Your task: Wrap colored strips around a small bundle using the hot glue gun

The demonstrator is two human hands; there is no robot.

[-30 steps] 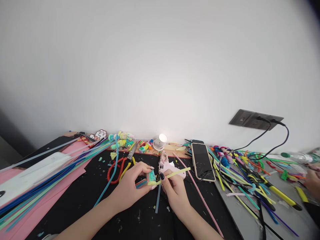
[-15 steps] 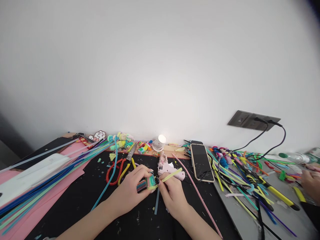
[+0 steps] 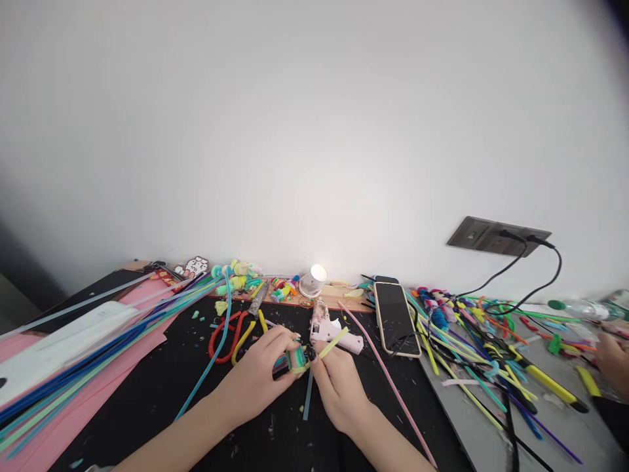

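Strip (image 3: 334, 342) steeper — striped piece (image 3: 296, 358) pinched in left hand (image 3: 260, 373)

The fingers of the left hand (image 3: 263, 373) cover part of the striped piece (image 3: 296, 358), so its full shape cannot be told. The lower end of the yellow strip (image 3: 330, 346) is lost at the right hand (image 3: 341, 387) (whether it joins the piece is too small to tell). At the right edge another person's hand (image 3: 612, 359) is cut off and blurred. The white case (image 3: 63, 341) runs out past the left edge, as do several of the coloured strips beside it (image 3: 98, 357).
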